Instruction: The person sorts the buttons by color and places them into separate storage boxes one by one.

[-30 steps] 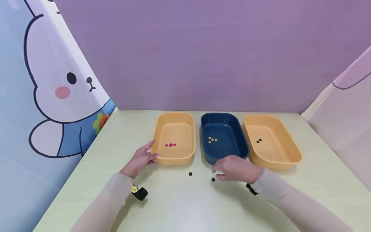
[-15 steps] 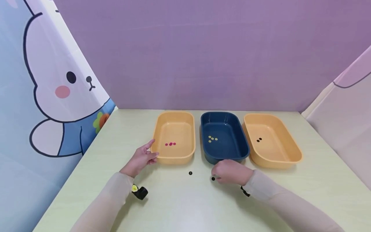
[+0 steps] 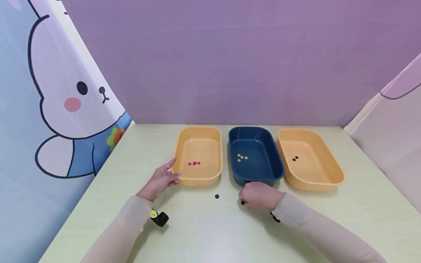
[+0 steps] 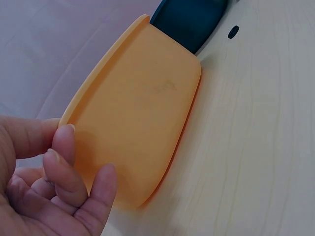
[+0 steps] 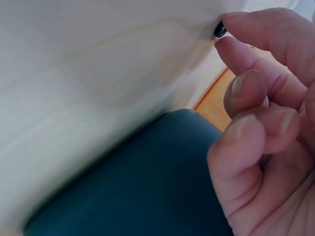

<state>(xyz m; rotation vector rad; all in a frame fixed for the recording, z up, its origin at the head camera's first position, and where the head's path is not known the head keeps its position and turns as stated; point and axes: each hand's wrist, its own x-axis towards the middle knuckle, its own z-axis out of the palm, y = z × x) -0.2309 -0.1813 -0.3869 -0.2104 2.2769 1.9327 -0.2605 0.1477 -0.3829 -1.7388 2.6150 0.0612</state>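
My left hand (image 3: 160, 181) holds the near left corner of the left yellow tray (image 3: 197, 182), its index finger along the side rim and its thumb at the front. In the left wrist view the fingers (image 4: 103, 187) lie against that tray's wall. In front of the blue tray (image 3: 241, 179), my right hand (image 3: 261, 196) pinches a small black button (image 5: 220, 29) between thumb and index fingertip, close over the table. The other fingers of that hand are curled. Another black button (image 3: 217, 196) lies on the table to the left of it.
Several magenta buttons (image 3: 194, 163) lie in the left tray and several yellow buttons (image 3: 242, 157) in the blue one. The right yellow tray (image 3: 315, 184), close beside the blue tray, holds two black buttons (image 3: 295, 158). A purple backdrop (image 3: 230, 65) rises behind the table.
My right hand has moved slightly left and down, and its fingers have closed on the black button. The left hand keeps its place at the tray corner.
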